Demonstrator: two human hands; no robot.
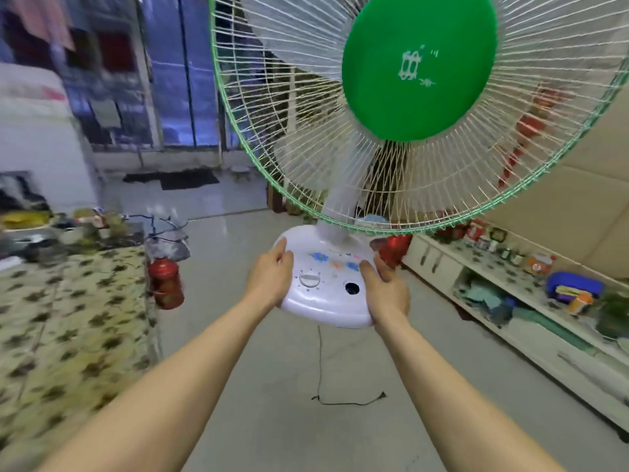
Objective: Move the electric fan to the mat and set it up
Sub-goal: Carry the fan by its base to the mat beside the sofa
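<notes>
I hold the electric fan in the air by its white oval base (323, 301). My left hand (270, 275) grips the base's left edge and my right hand (386, 289) grips its right edge. The fan's round wire cage (306, 131), with a green rim and a green centre disc (418, 63), fills the upper right of the view. A white dial and a dark hole sit on the base between my hands. The fan's black cord (320, 366) hangs from the base and trails on the floor. A floral patterned mat (68, 318) covers the floor at the left.
A red thermos (166, 282) stands at the mat's right edge, and dishes and clutter lie at its far end. A low white cabinet (531, 338) with jars, cloths and a blue container runs along the right wall. Bare tiled floor lies below the fan. A dark doormat lies far back.
</notes>
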